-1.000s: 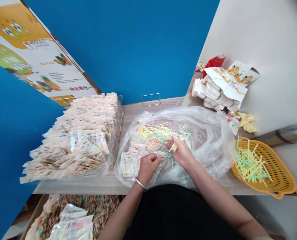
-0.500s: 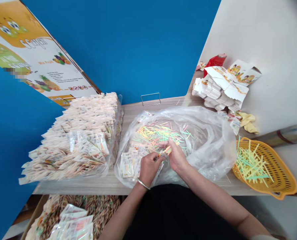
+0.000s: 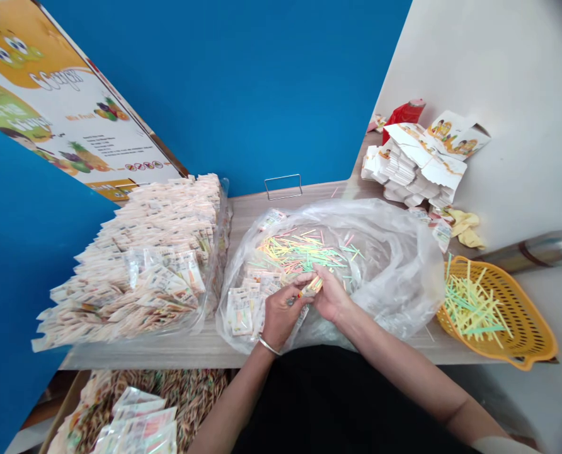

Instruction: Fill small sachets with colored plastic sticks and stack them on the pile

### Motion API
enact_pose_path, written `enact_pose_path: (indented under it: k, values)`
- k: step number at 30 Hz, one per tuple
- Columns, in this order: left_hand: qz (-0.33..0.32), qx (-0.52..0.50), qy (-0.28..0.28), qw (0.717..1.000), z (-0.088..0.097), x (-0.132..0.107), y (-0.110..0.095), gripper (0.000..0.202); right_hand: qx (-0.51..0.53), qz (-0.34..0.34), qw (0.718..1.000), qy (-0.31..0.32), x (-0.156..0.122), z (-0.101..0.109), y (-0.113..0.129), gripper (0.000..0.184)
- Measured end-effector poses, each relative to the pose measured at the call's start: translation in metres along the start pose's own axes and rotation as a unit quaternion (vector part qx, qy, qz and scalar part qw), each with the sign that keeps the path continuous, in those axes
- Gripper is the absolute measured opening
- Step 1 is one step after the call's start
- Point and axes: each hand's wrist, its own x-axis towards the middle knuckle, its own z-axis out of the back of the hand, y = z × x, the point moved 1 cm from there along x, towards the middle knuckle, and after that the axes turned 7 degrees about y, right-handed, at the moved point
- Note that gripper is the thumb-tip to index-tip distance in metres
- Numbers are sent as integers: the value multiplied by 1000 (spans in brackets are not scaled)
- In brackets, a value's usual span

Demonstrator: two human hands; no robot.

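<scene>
Coloured sticks [image 3: 312, 287], short bundle tilted up-right, pinched between both hands [image 3: 281, 318]

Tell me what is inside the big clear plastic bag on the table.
The clear plastic bag holds a loose pile of thin pastel sticks and small printed packets. The left hand and right hand cover its middle, so what lies under them cannot be seen.

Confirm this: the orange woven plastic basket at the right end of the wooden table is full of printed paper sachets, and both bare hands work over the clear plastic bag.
Wrong on one point: the orange plastic basket holds pale green and yellow sticks, not sachets, as the head view shows. The rest stands: the left hand and right hand work over the clear plastic bag.
</scene>
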Motion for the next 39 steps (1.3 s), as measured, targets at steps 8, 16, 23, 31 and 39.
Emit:
enact_pose_path:
  k: [8,16,23,31,39]
  values:
    - [-16,124,17,992,2,2,-2,21,-266,128,955,-20,-2,-1,4,40]
    - [-84,157,30,984,6,3,-1,16,-294,49,953,47,5,0,14,35]
    - [46,3,40,998,3,4,-2,22,-302,93,947,59,1,6,10,38]
    - [173,-217,73,958,-7,6,-1,39,-328,228,910,109,-17,4,17,49]
    - [179,-240,68,952,-11,5,-3,42,-289,270,916,63,-17,6,10,52]
